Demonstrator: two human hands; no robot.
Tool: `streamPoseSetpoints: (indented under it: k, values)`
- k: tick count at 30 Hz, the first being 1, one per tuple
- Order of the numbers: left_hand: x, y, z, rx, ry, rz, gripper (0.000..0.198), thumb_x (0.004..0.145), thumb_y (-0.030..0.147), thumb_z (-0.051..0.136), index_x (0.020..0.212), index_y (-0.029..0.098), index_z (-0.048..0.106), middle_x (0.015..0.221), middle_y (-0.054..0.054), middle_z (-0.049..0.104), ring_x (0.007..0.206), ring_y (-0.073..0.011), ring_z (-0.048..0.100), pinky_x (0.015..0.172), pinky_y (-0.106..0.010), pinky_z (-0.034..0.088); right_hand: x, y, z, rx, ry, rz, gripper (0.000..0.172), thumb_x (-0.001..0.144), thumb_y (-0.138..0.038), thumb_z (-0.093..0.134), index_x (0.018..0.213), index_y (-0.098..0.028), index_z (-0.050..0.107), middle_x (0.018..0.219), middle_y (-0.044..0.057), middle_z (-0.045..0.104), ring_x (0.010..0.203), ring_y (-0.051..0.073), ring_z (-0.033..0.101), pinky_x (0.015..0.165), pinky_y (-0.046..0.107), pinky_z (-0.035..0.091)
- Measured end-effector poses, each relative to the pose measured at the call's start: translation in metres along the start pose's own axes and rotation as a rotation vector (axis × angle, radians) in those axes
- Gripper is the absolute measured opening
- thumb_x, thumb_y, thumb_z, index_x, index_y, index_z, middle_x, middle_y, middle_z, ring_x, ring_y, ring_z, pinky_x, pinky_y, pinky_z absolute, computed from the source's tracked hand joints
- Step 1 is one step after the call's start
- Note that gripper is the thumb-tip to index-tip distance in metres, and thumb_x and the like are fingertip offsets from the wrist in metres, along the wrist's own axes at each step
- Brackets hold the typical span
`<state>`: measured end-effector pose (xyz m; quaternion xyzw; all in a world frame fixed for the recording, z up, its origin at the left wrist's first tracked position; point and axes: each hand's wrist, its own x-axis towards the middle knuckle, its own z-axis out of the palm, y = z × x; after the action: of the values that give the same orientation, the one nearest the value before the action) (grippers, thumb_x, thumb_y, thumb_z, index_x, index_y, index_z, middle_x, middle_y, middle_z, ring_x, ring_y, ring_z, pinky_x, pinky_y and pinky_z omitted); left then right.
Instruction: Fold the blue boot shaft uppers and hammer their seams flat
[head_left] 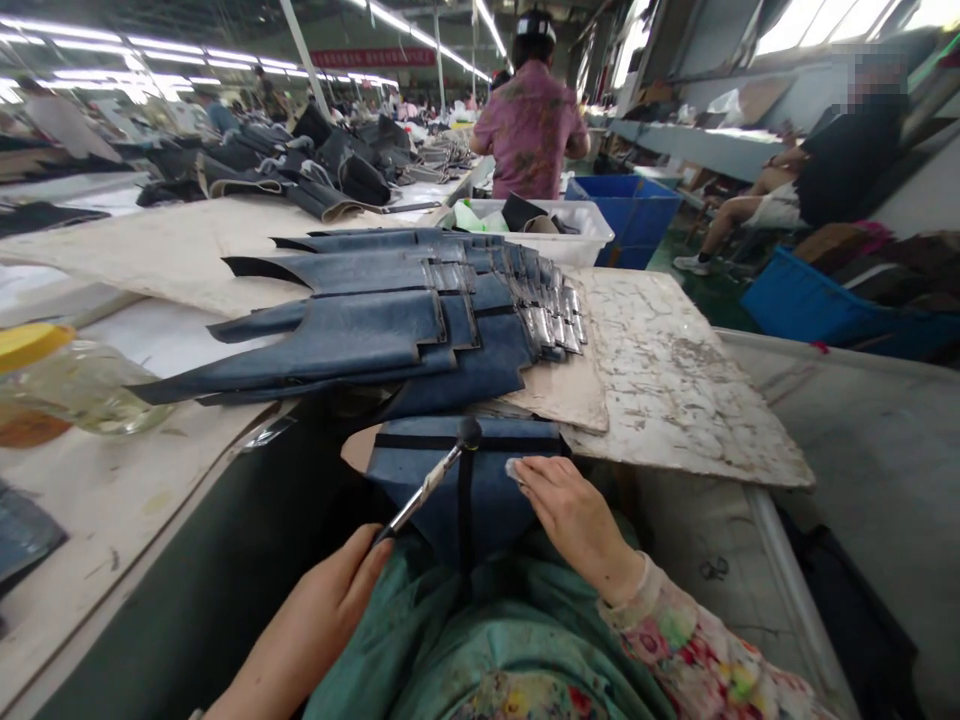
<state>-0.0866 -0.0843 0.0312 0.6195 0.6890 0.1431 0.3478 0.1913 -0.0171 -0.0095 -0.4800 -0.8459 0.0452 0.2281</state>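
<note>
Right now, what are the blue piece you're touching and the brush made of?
The blue piece looks like leather or imitation leather: matte, faintly grained, with clean cut edges. The brush in the left hand has a shiny, metal-looking shaft and a dark tip, likely bristles.

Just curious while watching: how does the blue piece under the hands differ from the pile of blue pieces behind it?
The single blue piece lies alone at the near edge; the pile holds many pieces, overlapped in a fan on the board. The right hand and the brush in the grip of the left hand touch the single blue piece; nothing touches the pile. Both look the same dark blue.
</note>
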Motion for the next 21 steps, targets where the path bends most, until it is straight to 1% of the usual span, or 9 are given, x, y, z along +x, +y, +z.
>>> streamPoseSetpoints:
  k: [2, 4, 8, 9, 13, 16, 18, 19, 21]
  values:
    - [-0.001, 0.001, -0.002, -0.019, 0.101, 0.024, 0.036, 0.086, 0.052, 0.036, 0.101, 0.025, 0.054, 0.078, 0.001, 0.067, 0.072, -0.0166, 0.064, 0.067, -0.023, 0.048, -0.001, 0.000, 0.000, -0.001, 0.001, 0.000, 0.030, 0.092, -0.018, 0.043, 0.117, -0.016, 0.059, 0.109, 0.009, 0.062, 0.099, 0.020, 0.055, 0.088, 0.036, 0.050]
    - [-0.001, -0.001, -0.005, -0.017, 0.149, 0.032, 0.038, 0.085, 0.053, 0.036, 0.102, 0.024, 0.054, 0.076, 0.000, 0.067, 0.070, -0.0171, 0.064, 0.065, -0.023, 0.049, -0.002, 0.000, 0.000, -0.007, 0.009, 0.002, 0.030, 0.092, -0.018, 0.043, 0.117, -0.017, 0.059, 0.109, 0.009, 0.063, 0.099, 0.019, 0.056, 0.087, 0.035, 0.051]
    - [0.007, -0.005, -0.008, 0.072, 0.045, 0.005, 0.032, 0.085, 0.050, 0.036, 0.083, 0.025, 0.056, 0.071, 0.001, 0.067, 0.068, -0.0178, 0.065, 0.063, -0.023, 0.048, -0.003, 0.000, 0.001, -0.021, 0.029, 0.009, 0.029, 0.092, -0.018, 0.044, 0.116, -0.017, 0.060, 0.109, 0.009, 0.063, 0.099, 0.020, 0.057, 0.087, 0.035, 0.051]
    - [0.008, -0.005, -0.008, 0.083, 0.042, 0.005, 0.031, 0.086, 0.049, 0.036, 0.084, 0.025, 0.056, 0.071, 0.001, 0.067, 0.068, -0.0177, 0.065, 0.063, -0.023, 0.048, -0.003, 0.000, 0.002, -0.020, 0.031, 0.009, 0.029, 0.092, -0.018, 0.044, 0.116, -0.017, 0.060, 0.109, 0.009, 0.063, 0.099, 0.020, 0.057, 0.087, 0.035, 0.052]
    - [0.008, 0.000, -0.008, 0.051, 0.106, 0.053, 0.035, 0.085, 0.050, 0.036, 0.103, 0.025, 0.054, 0.073, 0.002, 0.066, 0.066, -0.0167, 0.064, 0.061, -0.022, 0.048, -0.008, 0.000, 0.001, 0.003, 0.036, 0.019, 0.030, 0.092, -0.018, 0.042, 0.118, -0.017, 0.059, 0.110, 0.009, 0.063, 0.100, 0.020, 0.056, 0.087, 0.036, 0.051]
    - [0.007, 0.003, -0.005, 0.073, 0.025, 0.041, 0.032, 0.086, 0.050, 0.035, 0.092, 0.025, 0.056, 0.069, 0.002, 0.065, 0.065, -0.0165, 0.064, 0.061, -0.022, 0.048, -0.013, -0.001, 0.000, 0.006, 0.049, 0.027, 0.031, 0.092, -0.017, 0.042, 0.119, -0.016, 0.058, 0.112, 0.010, 0.062, 0.101, 0.020, 0.055, 0.087, 0.036, 0.051]
    - [0.007, 0.002, -0.003, 0.100, -0.037, 0.016, 0.031, 0.087, 0.049, 0.035, 0.088, 0.026, 0.055, 0.074, 0.002, 0.066, 0.070, -0.0166, 0.065, 0.065, -0.022, 0.048, -0.015, -0.001, 0.000, 0.009, 0.051, 0.032, 0.031, 0.092, -0.016, 0.043, 0.118, -0.016, 0.058, 0.111, 0.010, 0.062, 0.102, 0.020, 0.055, 0.088, 0.036, 0.051]
    - [0.007, 0.002, -0.002, 0.102, -0.034, 0.014, 0.031, 0.087, 0.050, 0.035, 0.092, 0.027, 0.055, 0.079, 0.002, 0.067, 0.074, -0.0167, 0.066, 0.067, -0.022, 0.048, -0.017, -0.001, -0.001, 0.014, 0.048, 0.035, 0.031, 0.092, -0.016, 0.043, 0.118, -0.016, 0.058, 0.111, 0.010, 0.062, 0.102, 0.020, 0.056, 0.088, 0.036, 0.051]
    - [0.005, 0.000, -0.003, 0.086, 0.034, 0.030, 0.034, 0.087, 0.051, 0.036, 0.105, 0.027, 0.053, 0.087, 0.001, 0.068, 0.081, -0.0168, 0.066, 0.070, -0.022, 0.048, -0.019, 0.000, -0.001, 0.024, 0.040, 0.044, 0.032, 0.092, -0.016, 0.041, 0.119, -0.017, 0.058, 0.111, 0.009, 0.062, 0.102, 0.020, 0.056, 0.088, 0.035, 0.051]
